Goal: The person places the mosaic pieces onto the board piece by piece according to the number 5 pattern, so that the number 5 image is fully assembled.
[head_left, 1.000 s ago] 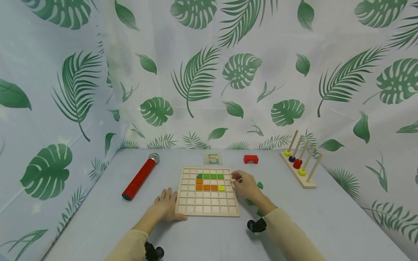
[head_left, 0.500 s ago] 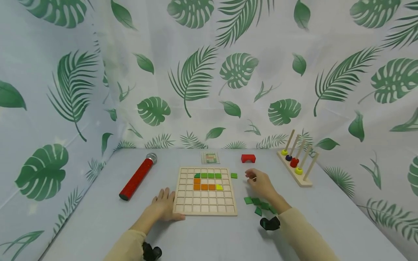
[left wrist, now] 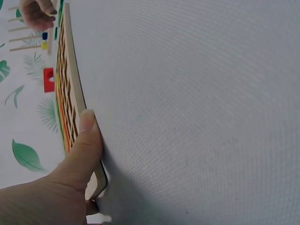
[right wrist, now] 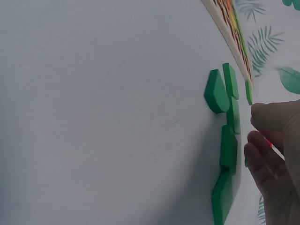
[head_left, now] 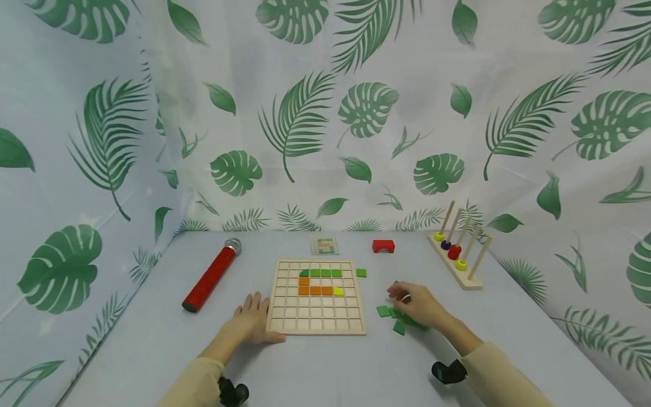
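A wooden grid board (head_left: 316, 324) carries a row of green tiles (head_left: 326, 273), orange tiles (head_left: 315, 291) and one yellow tile (head_left: 338, 291). My left hand (head_left: 252, 321) rests at the board's lower-left corner with fingers spread; its thumb (left wrist: 87, 123) lies along the front edge. A single green tile (head_left: 361, 273) lies just right of the board's upper-right corner. Above several loose green pieces (head_left: 399, 328), my right hand (head_left: 418, 303) hovers with loosely bent fingers, nothing visible between them. In the right wrist view, these green pieces (right wrist: 228, 149) lie on the table beside the fingertips.
Behind the board lies a small pattern card (head_left: 324, 245), with a red arch block (head_left: 383, 246) to its right. A red microphone (head_left: 211, 277) lies at the left. At the back right stands a peg stand (head_left: 465, 277) holding coloured beads.
My right hand has moved from the board's right edge rightward, then back toward me over the loose green pieces. One green tile now shows beside the board. My left hand stays at the corner.
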The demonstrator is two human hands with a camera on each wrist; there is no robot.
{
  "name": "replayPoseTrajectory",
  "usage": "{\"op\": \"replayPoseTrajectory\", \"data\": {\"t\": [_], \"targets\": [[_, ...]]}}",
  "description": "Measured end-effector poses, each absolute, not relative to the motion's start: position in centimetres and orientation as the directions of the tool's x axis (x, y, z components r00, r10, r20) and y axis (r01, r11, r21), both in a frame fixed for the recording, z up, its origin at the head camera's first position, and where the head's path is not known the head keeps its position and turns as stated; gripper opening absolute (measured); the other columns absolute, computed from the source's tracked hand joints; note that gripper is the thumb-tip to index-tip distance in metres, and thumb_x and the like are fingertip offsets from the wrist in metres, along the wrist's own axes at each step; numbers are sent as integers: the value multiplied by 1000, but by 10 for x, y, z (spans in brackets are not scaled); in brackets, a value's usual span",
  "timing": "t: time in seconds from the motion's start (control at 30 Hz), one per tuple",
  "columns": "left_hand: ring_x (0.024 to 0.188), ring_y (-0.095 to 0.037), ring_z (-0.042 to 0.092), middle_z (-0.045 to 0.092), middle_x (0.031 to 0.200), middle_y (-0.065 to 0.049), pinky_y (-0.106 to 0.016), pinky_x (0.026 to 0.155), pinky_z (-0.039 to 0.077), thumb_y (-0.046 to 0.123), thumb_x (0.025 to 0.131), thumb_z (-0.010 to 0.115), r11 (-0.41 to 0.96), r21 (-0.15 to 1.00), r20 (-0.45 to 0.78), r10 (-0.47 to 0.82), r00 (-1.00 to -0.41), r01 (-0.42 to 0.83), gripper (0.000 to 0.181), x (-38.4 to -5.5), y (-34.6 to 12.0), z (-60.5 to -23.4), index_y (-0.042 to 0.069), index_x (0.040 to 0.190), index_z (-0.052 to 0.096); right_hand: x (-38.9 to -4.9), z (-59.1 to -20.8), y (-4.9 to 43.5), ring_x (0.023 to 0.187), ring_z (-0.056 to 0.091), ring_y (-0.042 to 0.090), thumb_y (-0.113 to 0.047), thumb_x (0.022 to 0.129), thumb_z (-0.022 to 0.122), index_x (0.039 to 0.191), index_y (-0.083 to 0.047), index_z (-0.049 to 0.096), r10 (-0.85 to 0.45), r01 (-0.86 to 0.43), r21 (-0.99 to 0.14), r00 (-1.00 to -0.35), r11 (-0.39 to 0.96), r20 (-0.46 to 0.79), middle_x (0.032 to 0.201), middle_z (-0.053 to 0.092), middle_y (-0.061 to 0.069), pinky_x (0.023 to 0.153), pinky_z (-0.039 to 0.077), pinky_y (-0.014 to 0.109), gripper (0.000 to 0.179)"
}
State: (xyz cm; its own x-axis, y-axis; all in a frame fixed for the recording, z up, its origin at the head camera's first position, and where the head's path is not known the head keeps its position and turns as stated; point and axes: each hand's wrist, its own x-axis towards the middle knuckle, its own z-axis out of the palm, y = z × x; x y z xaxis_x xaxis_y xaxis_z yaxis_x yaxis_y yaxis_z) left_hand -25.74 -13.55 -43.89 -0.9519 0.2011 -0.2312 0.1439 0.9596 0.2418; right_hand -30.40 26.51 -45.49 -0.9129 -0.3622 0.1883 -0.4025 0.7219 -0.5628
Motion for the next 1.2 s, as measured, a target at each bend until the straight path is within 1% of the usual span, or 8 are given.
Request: {"op": "replayPoseTrajectory", "data": {"t": [0.13, 0.37, 0.5, 0.63, 0.87, 1.07, 1.2], "targets": [[135, -48, 17, 21, 147, -32, -60, 106, 20, 54, 75, 72, 958, 251, -235, 201, -951, 140, 99, -257, -136, -439, -8, 141, 32, -297, -460, 269, 87, 58, 15, 1, 83, 66, 109, -3, 62, -396, -428, -556, -900, 713, 184, 96, 64, 0, 77, 52, 28, 27], [136, -48, 16, 20, 147, -32, -60, 106, 19, 55, 75, 72, 957, 256, -246, 203, -948, 138, 100, -257, -136, -439, -8, 141, 31, -288, -467, 267, 87, 58, 13, 0, 81, 69, 110, -7, 62, -354, -373, -583, -923, 722, 153, 95, 64, -5, 77, 52, 27, 30], [136, -49, 16, 21, 147, -33, -61, 106, 19, 54, 75, 72, 956, 257, -242, 207, -948, 143, 100, -257, -137, -438, -8, 141, 32, -287, -470, 266, 86, 58, 12, 1, 81, 69, 110, -8, 63, -334, -373, -569, -926, 733, 177, 95, 65, -6, 77, 52, 27, 30], [135, -49, 16, 21, 147, -33, -61, 105, 19, 54, 75, 73, 952, 268, -239, 218, -946, 152, 100, -258, -137, -439, -9, 140, 32, -286, -474, 267, 84, 58, 10, 1, 81, 70, 108, -9, 64, -314, -374, -548, -927, 748, 205, 94, 65, -7, 75, 52, 26, 29], [135, -49, 15, 20, 147, -33, -62, 105, 19, 56, 74, 72, 951, 270, -242, 218, -945, 150, 101, -260, -138, -443, -8, 141, 32, -287, -477, 264, 82, 58, 9, -3, 81, 72, 108, -8, 64, -305, -386, -552, -922, 739, 237, 93, 65, -7, 73, 51, 22, 28], [136, -48, 14, 19, 148, -32, -62, 106, 17, 63, 71, 71, 948, 283, -214, 212, -953, 148, 107, -268, -141, -459, -7, 142, 30, -288, -472, 256, 86, 60, 11, -2, 81, 71, 108, -5, 64, -289, -401, -566, -915, 720, 280, 94, 65, -5, 76, 52, 26, 28], [137, -48, 14, 18, 148, -32, -61, 107, 17, 61, 73, 70, 948, 284, -222, 211, -952, 144, 105, -265, -140, -454, -7, 142, 30, -291, -470, 251, 86, 61, 12, -1, 81, 70, 109, -4, 64, -302, -438, -561, -897, 702, 323, 95, 65, -3, 77, 53, 28, 29]]}}
